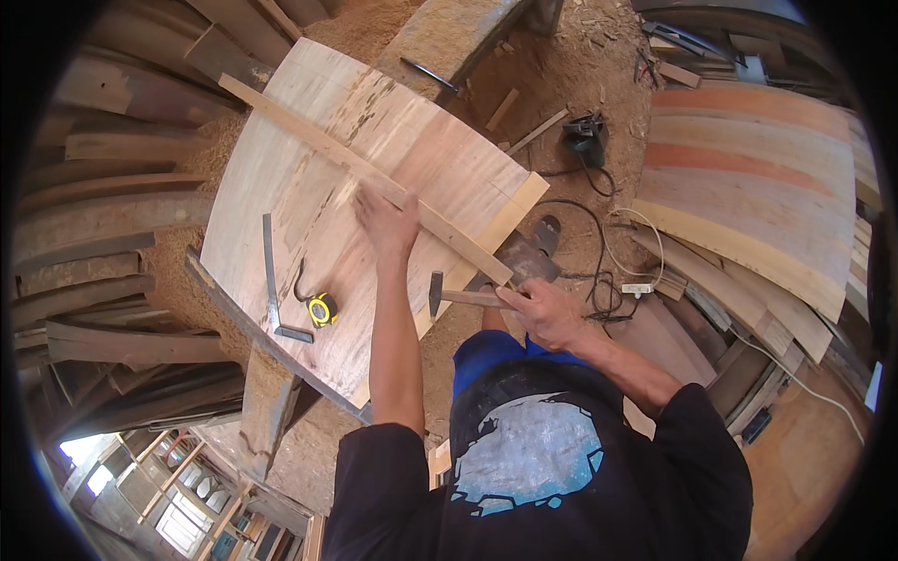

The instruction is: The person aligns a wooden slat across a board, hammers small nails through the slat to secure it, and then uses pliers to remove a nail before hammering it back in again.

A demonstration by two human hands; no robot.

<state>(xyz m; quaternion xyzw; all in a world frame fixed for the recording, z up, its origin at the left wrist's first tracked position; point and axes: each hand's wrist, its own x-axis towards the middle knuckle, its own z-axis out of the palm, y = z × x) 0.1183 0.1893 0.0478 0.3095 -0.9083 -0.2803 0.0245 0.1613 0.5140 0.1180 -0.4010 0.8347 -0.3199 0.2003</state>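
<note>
My left hand [386, 222] is closed over a long, narrow wooden strip [318, 142], holding it against a pale wooden panel [245, 201]. The strip lies diagonally across the panel, its near end close to my right hand [545, 313]. That hand is wrapped round the wooden handle of a hammer [437, 295]. The hammer's metal head points left, beside the panel's near edge. Left of my left forearm, a yellow and black tape measure [322, 309] and a metal try square [271, 266] rest on the panel.
Another wide panel [748, 154] lies at the right over stacked boards. A dark green corded power tool [585, 140] sits on the sawdust-covered floor; cables run to a white power strip [637, 289]. Curved planks [131, 196] line the left. A heavy wooden block [440, 42] stands behind the panel.
</note>
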